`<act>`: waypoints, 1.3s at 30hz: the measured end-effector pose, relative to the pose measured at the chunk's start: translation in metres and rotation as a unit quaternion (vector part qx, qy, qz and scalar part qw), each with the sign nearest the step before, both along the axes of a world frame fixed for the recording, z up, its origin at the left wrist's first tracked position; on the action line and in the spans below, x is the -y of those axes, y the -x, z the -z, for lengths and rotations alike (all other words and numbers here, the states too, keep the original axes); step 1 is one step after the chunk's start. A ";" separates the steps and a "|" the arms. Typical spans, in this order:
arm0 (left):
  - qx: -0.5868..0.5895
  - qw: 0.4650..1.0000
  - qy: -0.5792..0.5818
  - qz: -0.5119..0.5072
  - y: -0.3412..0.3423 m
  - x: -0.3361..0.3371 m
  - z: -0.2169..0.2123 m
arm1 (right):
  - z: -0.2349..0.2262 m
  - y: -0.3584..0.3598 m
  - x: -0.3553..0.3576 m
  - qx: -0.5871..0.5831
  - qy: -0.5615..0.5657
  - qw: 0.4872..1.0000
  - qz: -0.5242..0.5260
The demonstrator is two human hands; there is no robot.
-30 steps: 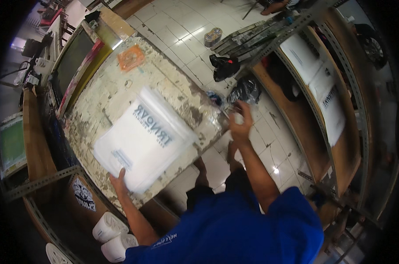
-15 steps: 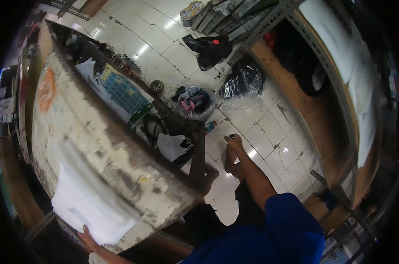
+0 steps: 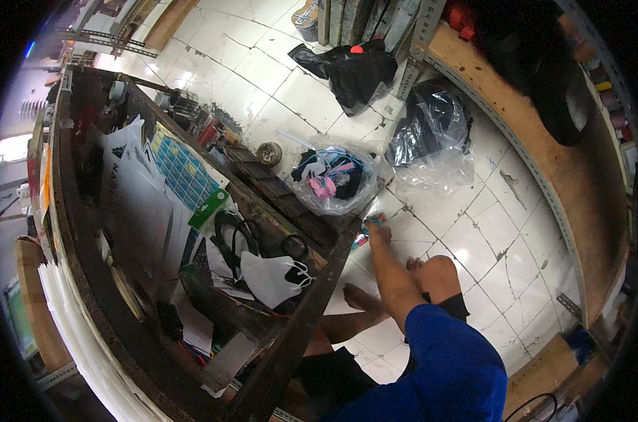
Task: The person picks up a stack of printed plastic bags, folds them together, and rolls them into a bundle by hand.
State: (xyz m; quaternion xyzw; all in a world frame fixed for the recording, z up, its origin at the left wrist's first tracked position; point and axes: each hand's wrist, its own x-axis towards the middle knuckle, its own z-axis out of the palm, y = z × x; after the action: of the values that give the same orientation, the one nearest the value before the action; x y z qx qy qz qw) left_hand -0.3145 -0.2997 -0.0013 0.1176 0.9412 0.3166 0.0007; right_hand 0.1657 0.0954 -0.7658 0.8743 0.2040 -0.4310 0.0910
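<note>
a white-tiled workshop floor (image 3: 488,204) lies between a dark-edged counter (image 3: 76,225) and a curving wooden shelf (image 3: 544,190). a person in a blue shirt (image 3: 460,359) reaches down with the right arm extended, the right hand (image 3: 379,229) at a small blue-and-red packet (image 3: 361,238) low by the floor, near the end of the counter's dark frame. the packet shows mostly below and left of the fingers, its long axis apparently slanting from upper right to lower left, toward that frame. the right hand is plainly the nearer of the two hands; its fingers are bunched at the packet, but whether they pinch or only touch it cannot be told. the left hand is out of view, its state unknown. just beyond the packet sits a clear plastic bag of scraps (image 3: 340,204); a white face mask (image 3: 271,278) lies under the counter.
</note>
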 end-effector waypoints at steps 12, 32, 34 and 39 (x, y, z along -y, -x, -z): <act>-0.006 1.000 0.011 -0.014 0.001 0.016 0.012 | -0.098 -0.007 -0.003 -0.099 -0.035 0.991 -0.086; -0.015 0.999 0.029 -0.012 0.002 0.018 0.000 | -0.136 0.013 0.010 0.003 -0.284 0.950 -0.131; -0.013 0.999 0.032 -0.009 0.004 0.016 -0.002 | -0.144 0.008 0.008 -0.001 -0.394 0.910 -0.127; -0.004 1.000 0.030 0.003 0.008 0.014 -0.006 | -0.148 0.001 -0.006 -0.057 -0.539 0.822 -0.175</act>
State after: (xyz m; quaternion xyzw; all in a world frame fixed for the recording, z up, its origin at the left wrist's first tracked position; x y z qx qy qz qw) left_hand -0.3228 -0.3134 0.0044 0.1218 0.9500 0.2874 0.0017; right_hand 0.1647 0.1018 -0.6181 0.7069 0.5585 -0.2783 -0.3330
